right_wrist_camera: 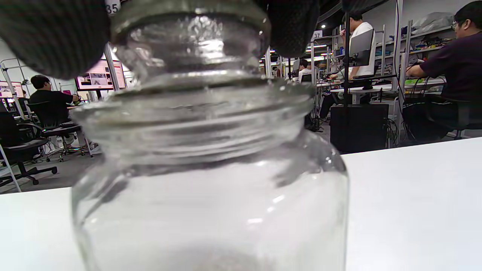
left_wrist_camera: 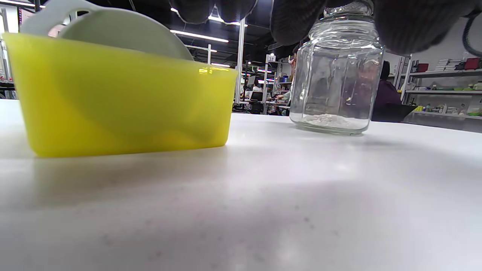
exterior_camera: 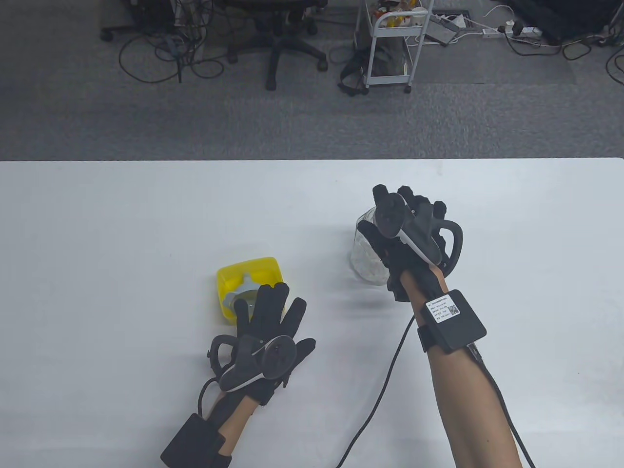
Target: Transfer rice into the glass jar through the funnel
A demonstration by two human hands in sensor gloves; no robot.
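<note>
A clear glass jar [exterior_camera: 363, 258] stands upright at mid-table with a thin layer of rice [left_wrist_camera: 327, 119] on its bottom. Its glass lid [right_wrist_camera: 192, 34] sits on the mouth. My right hand [exterior_camera: 404, 209] is over the jar top and its fingers [right_wrist_camera: 52, 34] grip the lid from both sides. A yellow plastic tub [exterior_camera: 243, 270] stands left of the jar with a pale grey funnel [exterior_camera: 246, 285] lying in it. My left hand [exterior_camera: 273, 304] has its fingers spread over the tub's near edge and holds nothing. The tub [left_wrist_camera: 113, 101] and jar [left_wrist_camera: 335, 75] stand apart.
A black cable [exterior_camera: 385, 380] runs across the table from my right wrist to the front edge. The table's far edge [exterior_camera: 312, 160] lies beyond the jar; an office chair [exterior_camera: 287, 44] and a white cart [exterior_camera: 390, 48] stand on the floor behind.
</note>
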